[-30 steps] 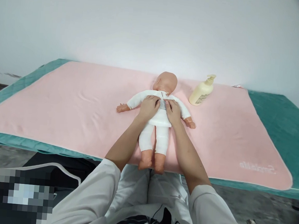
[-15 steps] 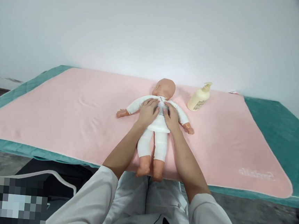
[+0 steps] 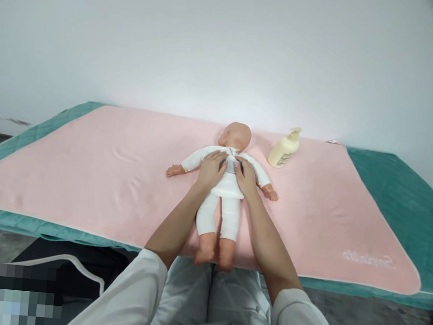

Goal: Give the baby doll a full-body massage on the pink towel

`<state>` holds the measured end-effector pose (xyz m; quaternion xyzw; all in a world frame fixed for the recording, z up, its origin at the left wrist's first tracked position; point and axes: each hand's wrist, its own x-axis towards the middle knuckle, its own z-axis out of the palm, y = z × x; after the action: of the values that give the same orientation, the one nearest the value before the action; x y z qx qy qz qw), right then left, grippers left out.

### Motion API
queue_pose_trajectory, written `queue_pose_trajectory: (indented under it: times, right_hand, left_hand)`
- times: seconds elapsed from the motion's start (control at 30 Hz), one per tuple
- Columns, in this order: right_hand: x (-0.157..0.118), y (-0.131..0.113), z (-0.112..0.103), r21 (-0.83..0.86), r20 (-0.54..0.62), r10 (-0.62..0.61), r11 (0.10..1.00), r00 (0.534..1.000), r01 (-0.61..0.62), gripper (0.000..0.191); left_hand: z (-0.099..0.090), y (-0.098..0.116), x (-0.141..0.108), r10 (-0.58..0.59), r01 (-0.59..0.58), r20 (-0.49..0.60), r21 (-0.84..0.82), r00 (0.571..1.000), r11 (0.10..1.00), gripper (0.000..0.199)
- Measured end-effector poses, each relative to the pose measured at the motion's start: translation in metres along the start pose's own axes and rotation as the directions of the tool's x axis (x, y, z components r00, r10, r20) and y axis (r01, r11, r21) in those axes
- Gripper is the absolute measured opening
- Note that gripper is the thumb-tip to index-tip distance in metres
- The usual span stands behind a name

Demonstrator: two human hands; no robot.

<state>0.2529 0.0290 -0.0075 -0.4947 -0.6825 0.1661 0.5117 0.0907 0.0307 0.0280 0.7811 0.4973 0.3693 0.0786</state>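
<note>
A baby doll (image 3: 227,190) in a white suit, its brown head, hands and feet bare, lies stretched out with its arms spread and its feet at the near edge of the bed. My left hand (image 3: 212,170) rests flat on the left of its upper torso. On the right side, my right hand (image 3: 246,177) lies the same way, fingers stretched towards the doll's neck. Between my hands a greyish patch shows on the suit. Neither hand grips anything. A cream pump bottle (image 3: 284,149) stands to the right of the doll's head, apart from my hands.
Under the doll is a pink mat (image 3: 87,171) with faint lettering at its near right corner. It covers part of a green bed cover (image 3: 421,200). A pale wall (image 3: 226,47) rises behind. Something black with a white curved tube (image 3: 73,258) is at lower left.
The camera view has tilted up a little, so everything sits slightly lower in the picture. My hands stay on the doll's upper torso with hardly any shift.
</note>
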Motion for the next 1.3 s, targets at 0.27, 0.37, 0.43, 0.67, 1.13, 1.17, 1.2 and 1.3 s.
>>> queue_pose_trajectory:
  times: [0.27, 0.37, 0.43, 0.67, 1.13, 1.17, 1.2, 1.3]
  right_hand:
    - [-0.014, -0.007, -0.006, -0.015, -0.182, -0.06, 0.998, 0.981, 0.058, 0.036]
    - [-0.024, -0.017, -0.01, 0.002, -0.255, -0.058, 0.998, 0.965, 0.061, 0.033]
    - [-0.034, -0.026, -0.012, 0.032, -0.271, -0.059, 0.997, 0.961, 0.07, 0.034]
    - [-0.073, -0.047, -0.013, 0.007, -0.233, -0.171, 0.984, 0.957, 0.177, 0.032]
    - [-0.074, -0.044, -0.008, -0.112, -0.095, -0.043, 0.993, 0.995, 0.032, 0.03]
    - [-0.074, -0.044, -0.007, -0.11, -0.089, -0.042, 0.993, 0.995, 0.032, 0.03]
    - [-0.074, -0.043, -0.007, -0.109, -0.088, -0.042, 0.994, 0.995, 0.032, 0.03]
    - [-0.074, -0.042, -0.007, -0.102, -0.108, -0.057, 0.994, 0.993, 0.046, 0.03]
  left_hand:
    - [-0.009, 0.002, -0.012, 0.08, -0.12, -0.267, -0.135, 0.96, 0.984, 0.038]
    - [-0.015, 0.006, -0.022, 0.101, -0.165, -0.296, -0.201, 0.95, 0.966, 0.043]
    - [-0.02, 0.008, -0.033, 0.144, -0.212, -0.271, -0.244, 0.952, 0.946, 0.044]
    - [-0.029, 0.004, -0.067, 0.254, -0.303, -0.188, -0.309, 0.949, 0.902, 0.038]
    - [-0.024, 0.002, -0.063, 0.236, -0.226, 0.002, -0.28, 0.972, 0.933, 0.041]
    - [-0.024, 0.002, -0.063, 0.237, -0.228, -0.001, -0.283, 0.972, 0.932, 0.041]
    - [-0.023, 0.002, -0.063, 0.237, -0.229, -0.006, -0.286, 0.971, 0.93, 0.04]
    - [-0.022, 0.001, -0.062, 0.252, -0.248, -0.024, -0.289, 0.967, 0.925, 0.039]
